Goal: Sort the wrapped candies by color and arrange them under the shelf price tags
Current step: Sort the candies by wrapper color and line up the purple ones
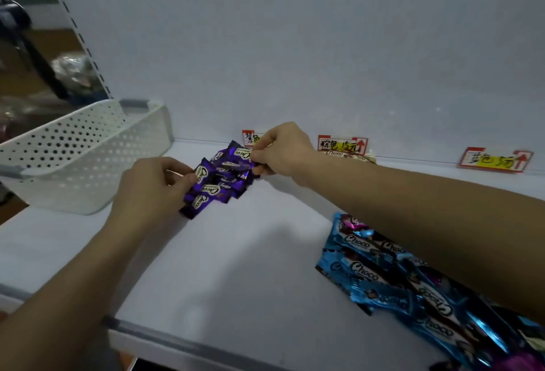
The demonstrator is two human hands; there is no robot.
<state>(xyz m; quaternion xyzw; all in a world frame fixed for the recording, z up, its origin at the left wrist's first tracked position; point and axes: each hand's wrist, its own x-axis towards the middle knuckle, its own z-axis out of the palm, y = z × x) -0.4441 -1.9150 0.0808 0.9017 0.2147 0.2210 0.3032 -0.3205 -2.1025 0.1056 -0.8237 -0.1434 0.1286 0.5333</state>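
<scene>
Pinching purple candies — left hand near end, right hand far end.

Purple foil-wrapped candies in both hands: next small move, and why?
Probably set the purple foil-wrapped candies down on the white shelf directly before the leftmost red-and-yellow price tag and let go. The left hand and right hand both pinch the bundle right in front of that tag, and brown-wrapped candies already lie under the middle price tag.

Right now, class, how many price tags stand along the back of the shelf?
3: left tag, partly hidden by the right hand; middle tag; right tag. Others may lie beyond the frame.
</scene>
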